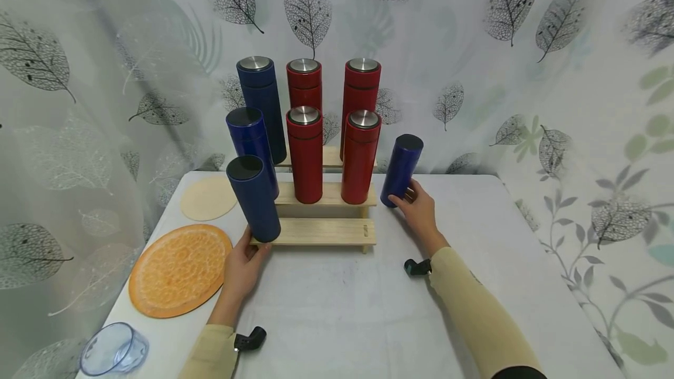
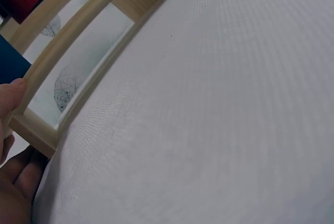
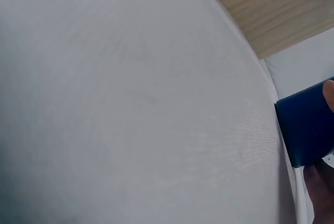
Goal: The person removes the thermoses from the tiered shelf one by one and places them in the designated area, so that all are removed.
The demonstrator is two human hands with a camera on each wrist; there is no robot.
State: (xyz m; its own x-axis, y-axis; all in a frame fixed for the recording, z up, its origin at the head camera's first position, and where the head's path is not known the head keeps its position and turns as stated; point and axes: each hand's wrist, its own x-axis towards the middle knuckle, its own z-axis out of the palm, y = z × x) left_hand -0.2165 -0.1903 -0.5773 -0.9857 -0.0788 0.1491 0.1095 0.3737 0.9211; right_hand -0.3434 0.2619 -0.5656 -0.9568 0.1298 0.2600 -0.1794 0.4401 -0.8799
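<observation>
Nearest you, at the desk's (image 1: 337,309) front-left corner, a clear plastic cup (image 1: 113,348) lies on its side. Just beyond it sits an orange mat (image 1: 179,268), and past that a smaller pale mat (image 1: 207,197) near the left edge.

Your left hand (image 1: 243,265) rests at the front-left corner of the wooden rack (image 1: 321,231), fingers curled round the base of a blue flask (image 1: 254,197) that tilts on the lowest step. In the left wrist view your fingertips (image 2: 11,91) press against that step's edge.

Your right hand (image 1: 419,209) sits right of the rack, fingers wrapped round the bottom of a second blue flask (image 1: 401,169), which leans left with its base on the desk. The right wrist view shows only that flask's foot (image 3: 305,127) and white cloth.

On the higher steps stand two more blue flasks (image 1: 251,139) on the left and four red flasks (image 1: 305,154), all upright.

To do this well, I judge you should right each tilted flask before loosening your grip, and keep the right one clear of the nearest red flask (image 1: 360,157).
</observation>
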